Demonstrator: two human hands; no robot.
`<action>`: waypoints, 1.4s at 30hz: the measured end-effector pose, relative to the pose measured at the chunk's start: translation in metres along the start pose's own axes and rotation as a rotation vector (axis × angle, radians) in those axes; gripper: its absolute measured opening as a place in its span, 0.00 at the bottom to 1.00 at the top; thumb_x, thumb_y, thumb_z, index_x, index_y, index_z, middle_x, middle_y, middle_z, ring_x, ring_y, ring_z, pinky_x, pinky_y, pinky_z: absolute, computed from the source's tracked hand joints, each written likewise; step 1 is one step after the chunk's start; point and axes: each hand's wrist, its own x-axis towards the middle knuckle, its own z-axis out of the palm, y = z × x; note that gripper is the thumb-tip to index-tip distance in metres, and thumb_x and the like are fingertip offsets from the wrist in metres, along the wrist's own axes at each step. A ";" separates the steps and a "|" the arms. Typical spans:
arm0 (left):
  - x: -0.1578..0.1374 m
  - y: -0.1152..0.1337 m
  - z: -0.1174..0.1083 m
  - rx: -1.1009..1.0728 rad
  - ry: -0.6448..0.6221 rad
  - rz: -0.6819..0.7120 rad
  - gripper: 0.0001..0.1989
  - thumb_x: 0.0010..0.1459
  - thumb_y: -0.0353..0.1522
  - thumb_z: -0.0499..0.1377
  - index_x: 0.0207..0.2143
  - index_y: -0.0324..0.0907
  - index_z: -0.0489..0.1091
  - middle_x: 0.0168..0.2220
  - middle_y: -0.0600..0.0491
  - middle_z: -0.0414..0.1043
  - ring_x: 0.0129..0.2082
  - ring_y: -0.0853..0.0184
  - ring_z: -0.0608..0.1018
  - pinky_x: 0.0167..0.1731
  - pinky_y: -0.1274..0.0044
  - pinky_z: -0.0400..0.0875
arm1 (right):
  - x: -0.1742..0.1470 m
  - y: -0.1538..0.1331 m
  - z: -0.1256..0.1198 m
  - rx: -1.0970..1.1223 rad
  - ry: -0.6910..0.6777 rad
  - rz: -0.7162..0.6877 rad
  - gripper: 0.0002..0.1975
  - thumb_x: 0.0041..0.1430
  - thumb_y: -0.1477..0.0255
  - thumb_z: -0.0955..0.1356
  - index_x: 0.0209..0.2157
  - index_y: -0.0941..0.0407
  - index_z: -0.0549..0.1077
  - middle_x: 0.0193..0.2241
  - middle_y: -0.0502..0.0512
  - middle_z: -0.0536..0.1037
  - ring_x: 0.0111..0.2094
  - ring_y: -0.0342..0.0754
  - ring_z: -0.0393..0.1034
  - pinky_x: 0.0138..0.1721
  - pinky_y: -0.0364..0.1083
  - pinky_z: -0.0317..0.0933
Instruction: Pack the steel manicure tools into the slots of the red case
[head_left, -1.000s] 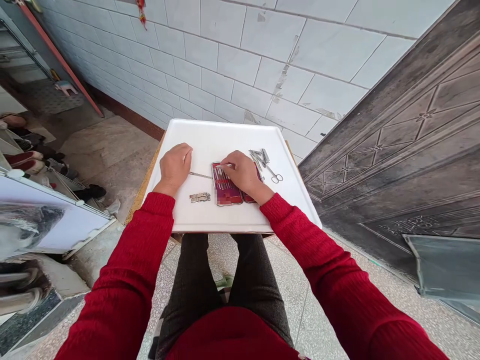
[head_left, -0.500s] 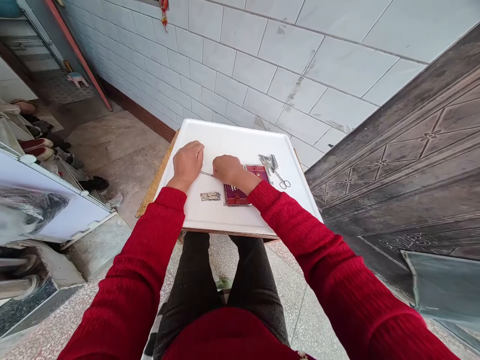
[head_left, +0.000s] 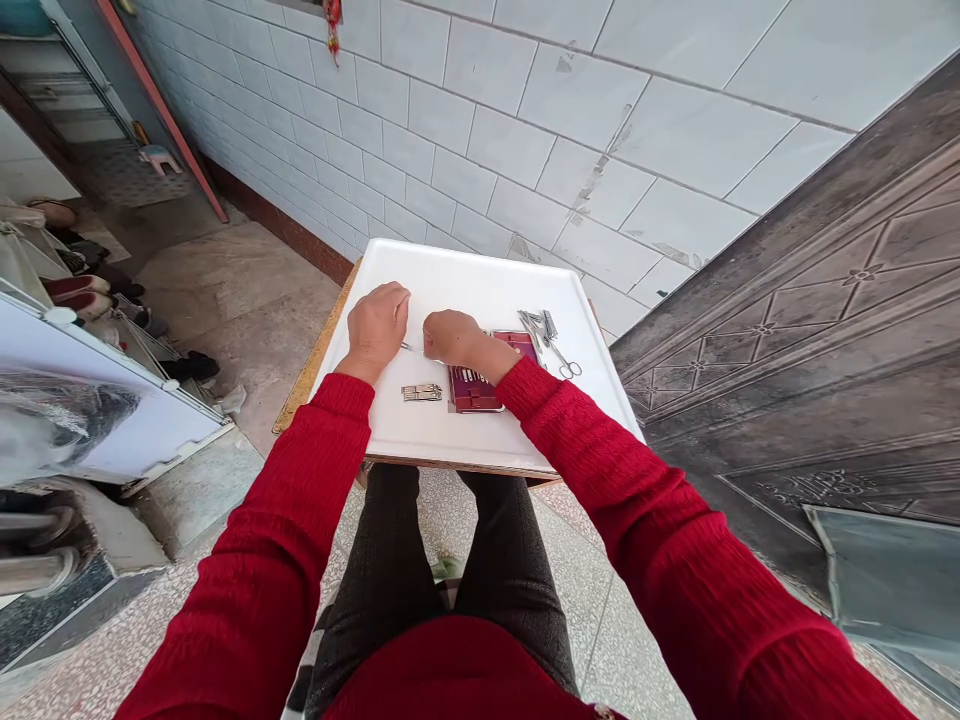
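Note:
My left hand (head_left: 379, 322) is closed above the left part of the white tray, with a thin metal tool (head_left: 406, 346) poking out on its right side. Most of that tool is hidden by the fingers, so its kind cannot be told. Just to the right, my right hand (head_left: 450, 338) is curled into a fist; whatever it holds is out of sight. Under the right wrist lies an open dark red manicure case (head_left: 476, 395) with small tools in it. A nail clipper (head_left: 421, 392) rests on the tray left of the case.
Small scissors (head_left: 568, 368) and more metal clippers (head_left: 549, 323) lie at the tray's right. The white tray (head_left: 397, 430) has a raised rim and sits on a wooden-edged table (head_left: 300, 388). A tiled wall (head_left: 480, 170) stands behind, a dark patterned door (head_left: 750, 400) at right.
My right hand has shifted very slightly left. Less of the thin metal tool shows between the hands. My left hand stays nearly in place.

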 end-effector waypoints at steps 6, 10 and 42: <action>0.001 -0.003 0.000 -0.013 0.020 -0.009 0.15 0.71 0.32 0.50 0.45 0.45 0.78 0.50 0.49 0.82 0.49 0.58 0.81 0.47 0.67 0.73 | -0.006 0.008 0.007 0.126 0.097 -0.034 0.09 0.54 0.84 0.69 0.27 0.56 0.77 0.33 0.60 0.84 0.38 0.56 0.78 0.40 0.49 0.66; 0.003 -0.006 0.001 -0.010 0.038 -0.018 0.16 0.71 0.32 0.50 0.46 0.45 0.78 0.51 0.50 0.82 0.50 0.58 0.81 0.50 0.68 0.73 | -0.010 0.022 0.014 0.470 0.192 0.018 0.10 0.54 0.84 0.68 0.26 0.54 0.71 0.24 0.51 0.79 0.29 0.48 0.74 0.34 0.45 0.64; -0.005 0.011 0.014 -0.125 -0.377 0.278 0.19 0.72 0.42 0.52 0.45 0.47 0.83 0.56 0.50 0.79 0.56 0.56 0.80 0.54 0.66 0.77 | -0.037 0.124 0.044 1.012 0.385 0.064 0.41 0.50 0.80 0.71 0.68 0.54 0.67 0.26 0.44 0.80 0.27 0.45 0.73 0.37 0.46 0.69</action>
